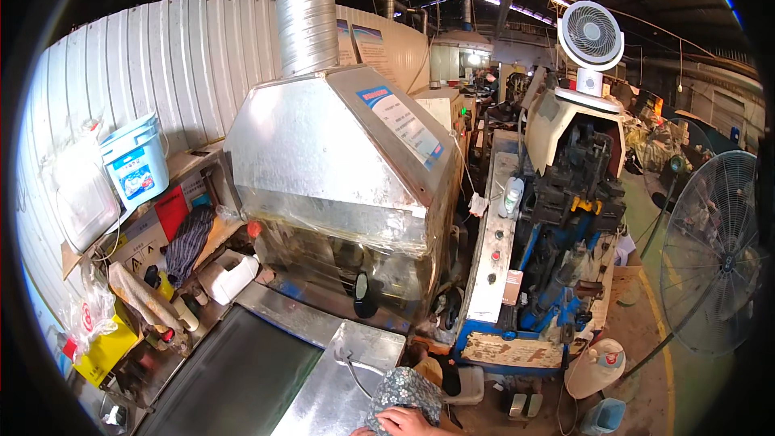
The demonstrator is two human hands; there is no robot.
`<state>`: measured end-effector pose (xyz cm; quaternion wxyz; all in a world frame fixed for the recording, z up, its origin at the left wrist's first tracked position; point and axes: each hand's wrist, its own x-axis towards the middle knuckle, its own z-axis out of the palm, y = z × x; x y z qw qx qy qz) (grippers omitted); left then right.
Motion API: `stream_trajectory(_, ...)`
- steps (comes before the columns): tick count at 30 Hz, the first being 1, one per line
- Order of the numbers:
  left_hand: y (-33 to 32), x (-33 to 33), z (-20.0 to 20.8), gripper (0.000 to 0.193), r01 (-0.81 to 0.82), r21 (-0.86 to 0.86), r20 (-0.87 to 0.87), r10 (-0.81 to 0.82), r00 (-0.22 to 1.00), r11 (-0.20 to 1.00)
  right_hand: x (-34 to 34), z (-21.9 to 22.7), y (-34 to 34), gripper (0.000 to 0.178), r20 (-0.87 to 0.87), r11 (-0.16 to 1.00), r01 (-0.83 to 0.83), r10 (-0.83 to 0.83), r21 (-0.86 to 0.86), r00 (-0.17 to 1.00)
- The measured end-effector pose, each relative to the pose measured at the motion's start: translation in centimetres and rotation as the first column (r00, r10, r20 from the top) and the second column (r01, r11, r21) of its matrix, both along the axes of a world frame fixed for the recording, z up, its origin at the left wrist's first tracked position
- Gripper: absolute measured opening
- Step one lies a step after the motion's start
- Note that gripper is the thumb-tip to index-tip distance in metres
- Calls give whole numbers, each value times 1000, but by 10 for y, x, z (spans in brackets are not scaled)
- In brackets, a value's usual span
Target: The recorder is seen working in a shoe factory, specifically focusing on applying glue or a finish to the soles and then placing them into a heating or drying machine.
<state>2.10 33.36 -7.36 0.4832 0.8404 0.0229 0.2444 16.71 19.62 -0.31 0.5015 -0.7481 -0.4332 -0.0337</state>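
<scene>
The right hand (408,421) lay across a grey floral cloth (406,391) at the lower edge of the view, its fingers pointing left; whether they pinched the fabric or merely rested on it could not be told. Of what appeared to be the left hand (361,431) only a sliver showed, just beside the right one's fingertips, and its grip could not be told either. The cloth sat at the near right edge of a bare metal surface (315,404); whether it was worn or loose was unclear. A thin bent rod (353,367) curved over the surface toward it, and a dark belt (234,379) ran to the left.

Good handling would probably have meant light, flat fingers, so that the fabric did not bunch, with loose folds kept well clear of the rod and the belt.

As for writing, the metal hood (323,153) bore a blue-and-white printed sheet (401,125) on its sloping side, its lines too small to read with confidence. A pale blue bucket (133,145) carried a blue label, a yellow box (105,351) some dark print, and a pale panel (148,246) warning triangles. Posters (370,44) hung on the ribbed wall (161,56). No brand could be made out.
</scene>
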Motion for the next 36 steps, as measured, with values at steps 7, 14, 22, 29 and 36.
stream_trajectory(7,2,-2,3,53,-33,80,-58,37,998,996,1,-2,3,15,6,999,-36,36,3,999)
stream_trajectory(14,-1,1,24,53,-19,71,-88,25,996,997,4,-8,3,14,-26,999,-21,22,28,999)
stream_trajectory(22,5,-3,11,59,8,85,-114,2,993,996,2,-6,6,13,-29,998,-6,8,61,1000)
stream_trajectory(29,5,-3,8,61,16,73,-136,-6,991,997,3,-1,4,14,-37,998,-39,41,47,999)
stream_trajectory(36,6,-5,1,60,36,62,-145,-27,989,997,3,-5,0,16,-70,999,-36,36,1,997)
